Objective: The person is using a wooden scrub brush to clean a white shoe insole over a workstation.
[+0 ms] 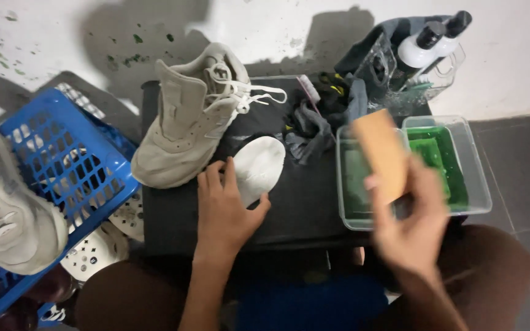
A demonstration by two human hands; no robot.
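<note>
The left hand (225,211) presses a white insole (257,167) flat on the dark desk (302,202); the right hand's (409,224) grip holds an orange sponge (383,153) over the clear tub (348,217). Drips could wet the beige shoe (185,116) far left.

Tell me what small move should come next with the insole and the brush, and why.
Probably bring the tan brush in the right hand over to the white insole, since the left hand pins it flat on the black table.
</note>
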